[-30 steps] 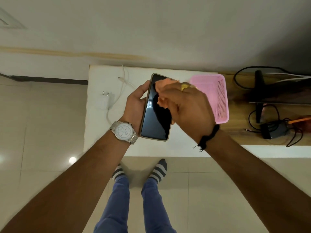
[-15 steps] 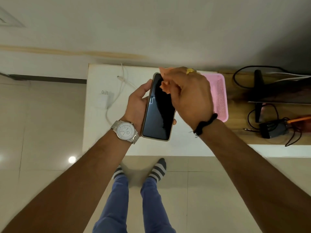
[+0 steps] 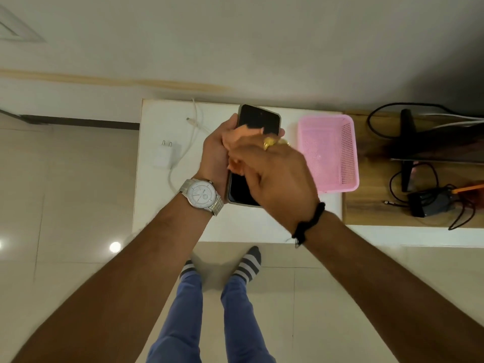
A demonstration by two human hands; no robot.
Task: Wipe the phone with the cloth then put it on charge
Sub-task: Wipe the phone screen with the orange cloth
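A dark phone (image 3: 258, 119) with a pale case is held above the white table (image 3: 162, 205), screen up. My left hand (image 3: 216, 150) grips it from the left side, fingertips showing at its right edge. My right hand (image 3: 272, 171) holds a small orange cloth (image 3: 237, 138) bunched under its fingers and presses it on the middle of the screen. The phone's middle is hidden by that hand. A white charger plug (image 3: 163, 154) with its white cable (image 3: 195, 127) lies on the table to the left.
A pink plastic basket (image 3: 351, 153) stands on the table to the right of the phone. Further right, a wooden surface (image 3: 366, 210) carries a dark stand, black cables and a black adapter (image 3: 429, 204). My socked feet stand on the tiled floor below.
My right hand slid the cloth from the phone's top edge down to the middle of the screen. The left hand kept hold of the phone, which shifted slightly.
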